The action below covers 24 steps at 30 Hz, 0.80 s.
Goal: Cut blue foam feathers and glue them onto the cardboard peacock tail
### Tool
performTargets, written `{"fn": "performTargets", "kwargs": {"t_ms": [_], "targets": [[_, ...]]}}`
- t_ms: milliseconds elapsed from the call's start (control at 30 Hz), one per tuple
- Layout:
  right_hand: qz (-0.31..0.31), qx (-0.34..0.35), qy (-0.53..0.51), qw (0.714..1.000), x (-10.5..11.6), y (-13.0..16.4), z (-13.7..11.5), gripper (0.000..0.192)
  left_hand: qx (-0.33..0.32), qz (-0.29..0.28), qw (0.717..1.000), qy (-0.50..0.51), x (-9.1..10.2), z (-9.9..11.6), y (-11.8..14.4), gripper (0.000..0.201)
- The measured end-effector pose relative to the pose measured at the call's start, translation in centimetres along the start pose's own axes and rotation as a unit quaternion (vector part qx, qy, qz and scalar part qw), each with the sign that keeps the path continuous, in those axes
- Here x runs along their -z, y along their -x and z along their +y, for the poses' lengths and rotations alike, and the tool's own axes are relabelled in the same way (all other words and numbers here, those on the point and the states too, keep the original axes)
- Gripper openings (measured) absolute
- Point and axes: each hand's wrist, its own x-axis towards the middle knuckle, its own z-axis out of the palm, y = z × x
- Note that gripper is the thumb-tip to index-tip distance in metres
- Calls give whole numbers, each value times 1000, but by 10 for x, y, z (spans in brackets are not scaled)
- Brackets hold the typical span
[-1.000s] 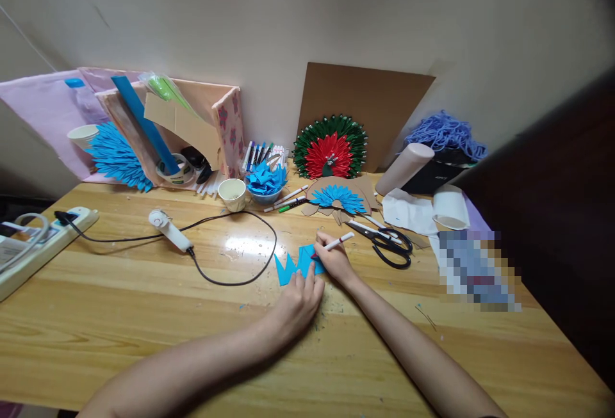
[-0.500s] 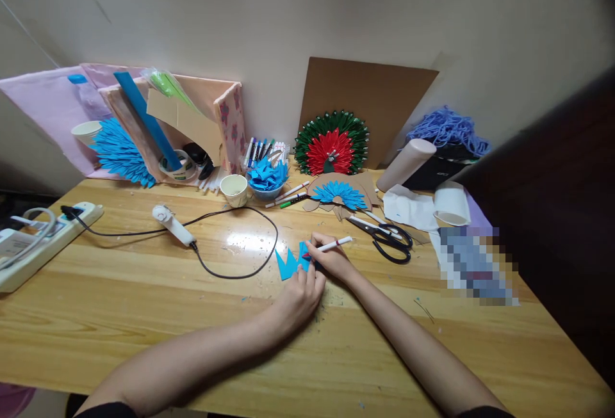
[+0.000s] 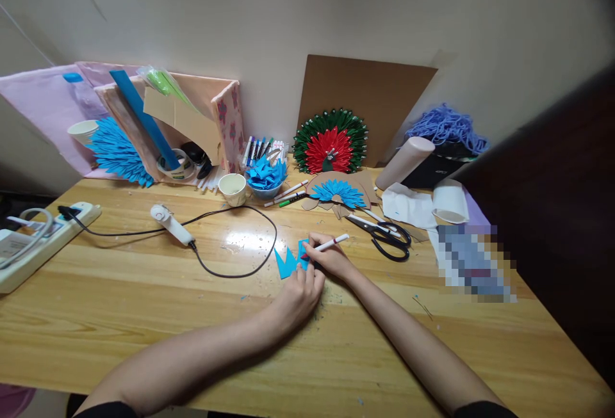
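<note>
A piece of blue craft paper or felt (image 3: 287, 265) with zigzag, pointed edges lies on the wooden table. My left hand (image 3: 300, 290) has its fingers bent together over the lower edge of this blue piece, pinning it down. In my right hand (image 3: 323, 257) is a white marker (image 3: 335, 242), gripped like a pen with its red tip end down at the blue piece. The exact contact of the tip is hidden by my fingers. Black-handled scissors (image 3: 390, 240) lie just right of my right hand.
A glue gun (image 3: 172, 226) with a looping black cord lies left, near a power strip (image 3: 52, 245). Behind are a paper cup (image 3: 233, 189), a bowl of blue pieces (image 3: 265, 178), a blue petal fan (image 3: 337, 194), a red-green peacock piece (image 3: 330, 149) and a paper roll (image 3: 450, 201).
The marker and my right fingers have shifted very slightly over the blue piece. My left hand stays in place on it. The whole view has drifted a little.
</note>
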Motion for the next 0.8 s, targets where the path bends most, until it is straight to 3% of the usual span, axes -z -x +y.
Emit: {"fn": "performTargets", "kwargs": {"t_ms": [367,633,800], "targets": [[43,-15,-5,999,-1,1,3,23,-1,20,1000,8,-5,1,2,20],[138,-19,25,990,0,-1,7,24,-4,-16,999,39,-2,0,-1,25],[164,-12,34,986,1,-2,9,26,-8,-23,999,43,-1,-1,-2,25]]}}
